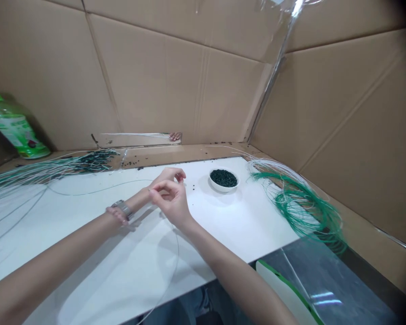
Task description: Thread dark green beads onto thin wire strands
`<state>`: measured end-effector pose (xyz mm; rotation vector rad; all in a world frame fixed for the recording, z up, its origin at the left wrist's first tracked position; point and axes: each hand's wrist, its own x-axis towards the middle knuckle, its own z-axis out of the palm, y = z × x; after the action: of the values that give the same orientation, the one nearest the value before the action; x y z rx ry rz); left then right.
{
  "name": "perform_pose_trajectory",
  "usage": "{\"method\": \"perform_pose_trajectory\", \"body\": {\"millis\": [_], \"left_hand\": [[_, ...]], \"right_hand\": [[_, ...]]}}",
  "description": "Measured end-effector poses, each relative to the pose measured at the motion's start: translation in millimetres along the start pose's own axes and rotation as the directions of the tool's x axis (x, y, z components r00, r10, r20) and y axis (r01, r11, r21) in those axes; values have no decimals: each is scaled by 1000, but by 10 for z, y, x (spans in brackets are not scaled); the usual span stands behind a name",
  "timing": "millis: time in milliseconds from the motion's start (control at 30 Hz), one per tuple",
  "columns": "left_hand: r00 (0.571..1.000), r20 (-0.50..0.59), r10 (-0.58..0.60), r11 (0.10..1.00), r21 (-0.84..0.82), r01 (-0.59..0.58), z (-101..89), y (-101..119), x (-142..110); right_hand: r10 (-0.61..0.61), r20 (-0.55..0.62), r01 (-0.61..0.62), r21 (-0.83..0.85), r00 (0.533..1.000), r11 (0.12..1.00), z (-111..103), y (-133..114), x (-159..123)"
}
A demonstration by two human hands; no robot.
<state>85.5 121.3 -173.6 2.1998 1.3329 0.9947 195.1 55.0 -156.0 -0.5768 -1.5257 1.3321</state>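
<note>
Pinching together, both grips (169, 192) hover near a bowl (223, 187) of dark green beads (223, 178).

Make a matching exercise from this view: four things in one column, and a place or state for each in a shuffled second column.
Things:
1. white bowl
2. plastic jar
3. metal watch band
4. tangle of green and white strands

Places or states:
A. on the left wrist
B. at the right end of the white board
C. filled with dark green beads
D. at far left, with a green lid

Pairs: 1-C, 2-D, 3-A, 4-B
</note>
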Motion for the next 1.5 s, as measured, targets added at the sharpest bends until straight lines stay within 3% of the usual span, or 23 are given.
{"method": "perform_pose_trajectory", "body": {"millis": [100,200,367,500,733,1033,1300,1400,1500], "left_hand": [[986,-86,-142,952,-285,112,-224,143,-307],[934,-182,-308,837,-518,175,-359,292,-704],[853,-151,-500,602,-768,217,-420,445,-1196],[828,-119,-547,465,-866,183,-409,461,-1319],[861,-71,-503,344,-931,125,-340,451,-1364],[884,-62,-463,313,-945,97,-340,459,-1383],[877,-70,-476,324,-941,101,-337,438,-1393],[878,-75,-472,360,-926,114,-344,424,-1397],[896,-111,-430,470,-875,117,-361,408,-1403]], "right_hand": [[-44,-8,44,-14,999,999,0,-25,-21],[-97,17,97,-23,995,995,10,-77,-68],[-149,76,155,-83,986,984,42,-138,-154],[-162,140,184,-161,977,970,70,-134,-196],[-154,188,199,-249,970,948,85,-117,-240],[-162,211,220,-289,964,932,91,-149,-238],[-166,213,230,-325,963,917,95,-154,-258],[-167,221,238,-350,961,906,90,-150,-247],[-182,237,265,-391,954,881,78,-136,-237]]}}
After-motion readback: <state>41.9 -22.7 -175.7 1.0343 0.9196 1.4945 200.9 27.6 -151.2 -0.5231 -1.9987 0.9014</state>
